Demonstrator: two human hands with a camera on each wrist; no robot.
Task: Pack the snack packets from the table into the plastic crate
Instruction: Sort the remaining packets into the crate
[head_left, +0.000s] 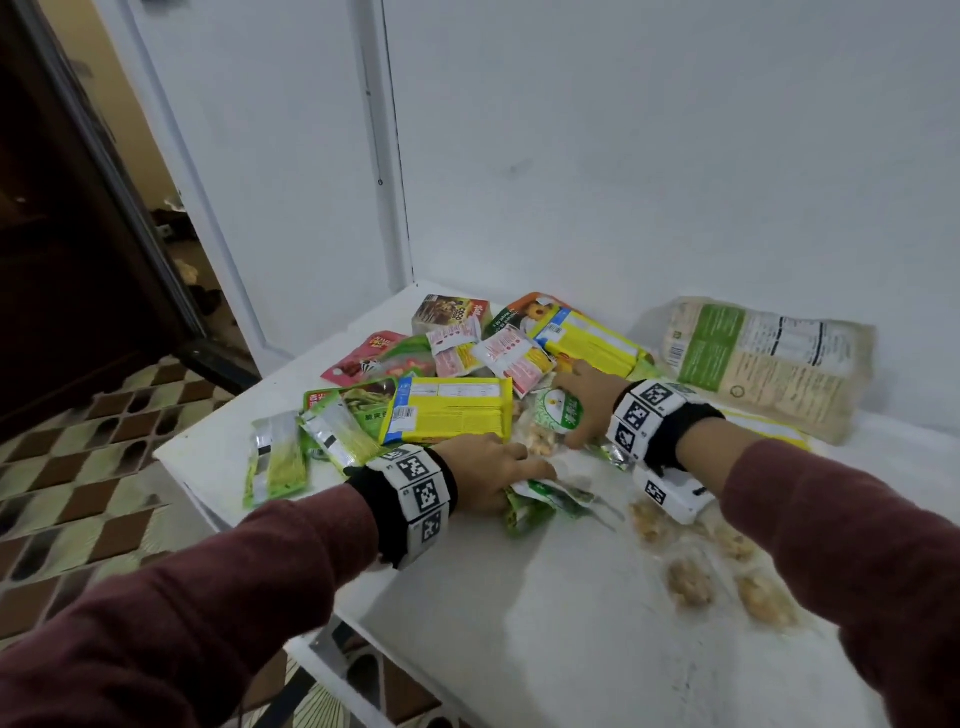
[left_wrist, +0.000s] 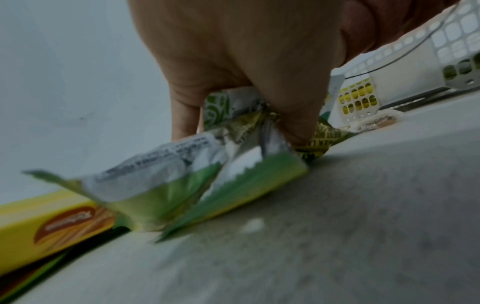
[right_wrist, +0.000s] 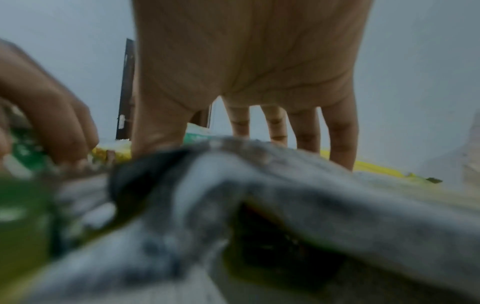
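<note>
A white, faintly speckled tabletop (head_left: 524, 613) stands in the corner of a room with plain white walls (head_left: 649, 145); on the left a dark door (head_left: 62, 249) stands open above a floor of brown-and-cream diamond tiles (head_left: 67, 499). Snack packets lie heaped toward the far side of the tabletop: two yellow biscuit packs (head_left: 448, 410), small pink sachets (head_left: 511, 358), green foil sachets (head_left: 275, 460), a red pouch (head_left: 358, 359) and, well apart at the right, a large pale bag with a green label (head_left: 763, 358). Clear packs of nuts (head_left: 691, 582) lie on the near right.

The left hand (head_left: 488, 467) presses down on a crumpled green-and-silver packet (left_wrist: 197, 181), its fingers (left_wrist: 296, 115) curled and pinching the foil against the tabletop. The right hand (head_left: 587, 400) rests with fingers (right_wrist: 340, 131) straight and spread over a round-labelled green-and-white pouch (head_left: 558, 410), just beside the nearer yellow pack. The white perforated plastic crate (left_wrist: 405, 67) shows only in the left wrist view, standing on the tabletop beyond the left hand, something yellow visible through its holes.
</note>
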